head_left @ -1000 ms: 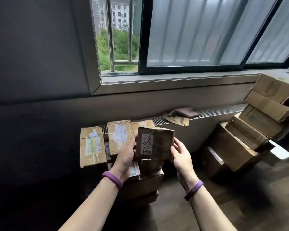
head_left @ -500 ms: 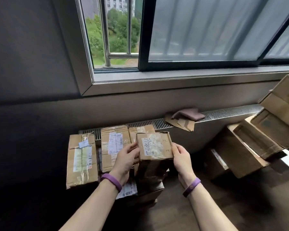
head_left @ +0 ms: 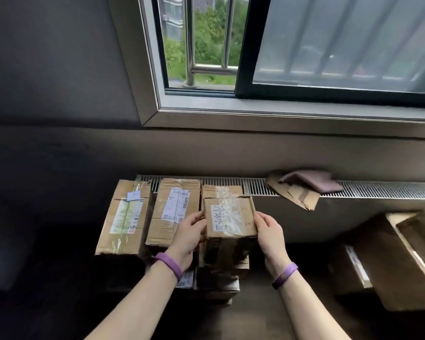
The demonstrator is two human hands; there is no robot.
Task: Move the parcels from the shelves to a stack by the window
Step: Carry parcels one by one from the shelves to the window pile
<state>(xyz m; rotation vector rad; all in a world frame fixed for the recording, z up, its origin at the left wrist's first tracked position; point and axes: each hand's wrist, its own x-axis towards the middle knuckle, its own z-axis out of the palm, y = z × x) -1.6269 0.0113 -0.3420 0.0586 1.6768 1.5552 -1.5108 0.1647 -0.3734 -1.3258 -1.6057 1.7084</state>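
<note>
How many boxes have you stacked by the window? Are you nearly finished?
Done: two taped parcels stand side by side under the window, more boxes beneath. In hand: the left hand and right hand hold a small handwritten-label parcel by its sides, atop the stack. Left: the shelves are out of view, so the remaining count cannot be told.

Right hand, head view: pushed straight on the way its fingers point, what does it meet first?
The right hand grips the handwritten-label parcel by its right side, so it meets that parcel first. Slipping past the edge, it would likely reach the grey radiator casing behind, though depth is unclear.
</note>
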